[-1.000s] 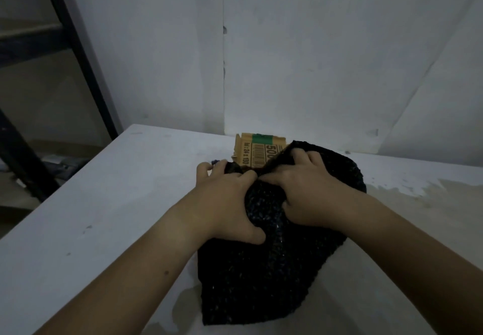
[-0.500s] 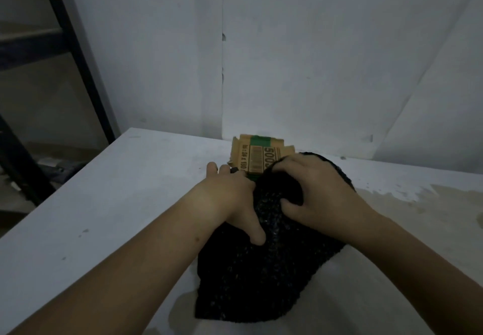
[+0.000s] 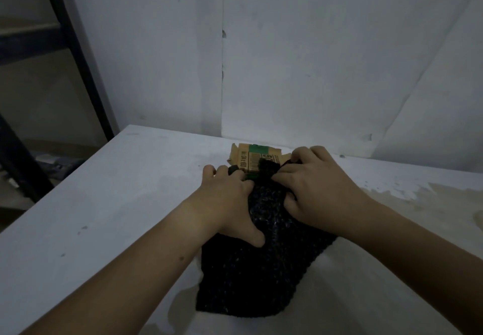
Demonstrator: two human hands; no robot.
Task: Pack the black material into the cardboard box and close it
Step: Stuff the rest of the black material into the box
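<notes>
Black material (image 3: 258, 272) under both hands' fingers (image 3: 290, 170), bunched against cardboard box (image 3: 254, 158).

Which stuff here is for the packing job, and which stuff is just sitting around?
For the job:
black material, under both hands
cardboard box, open at the far end
left hand
right hand

Just there:
white table
dark metal frame on the left
white wall behind

1 cardboard box (image 3: 254, 160), 1 blk material (image 3: 261, 269), 2 hands (image 3: 230, 201), 1 table (image 3: 104, 204)
</notes>
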